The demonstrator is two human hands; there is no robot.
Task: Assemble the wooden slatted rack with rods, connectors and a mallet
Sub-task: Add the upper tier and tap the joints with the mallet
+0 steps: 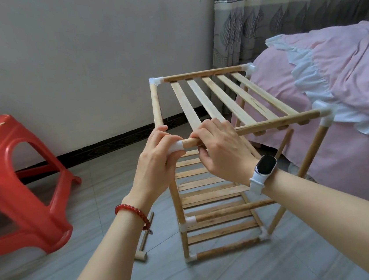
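The wooden slatted rack (232, 102) stands upright on the tiled floor, with a top shelf of several slats and lower shelves beneath. White plastic connectors join its corners. My left hand (157, 153) grips the near-left top corner connector (176, 146). My right hand (220, 146) holds the front top rod (275, 122) just right of that connector, fingers curled round it. A wooden mallet (145, 238) lies on the floor under my left forearm.
A red plastic stool (20, 181) stands at the left by the wall. A bed with pink bedding (345, 89) runs along the right, close behind the rack. A patterned curtain (291, 12) hangs at the back right.
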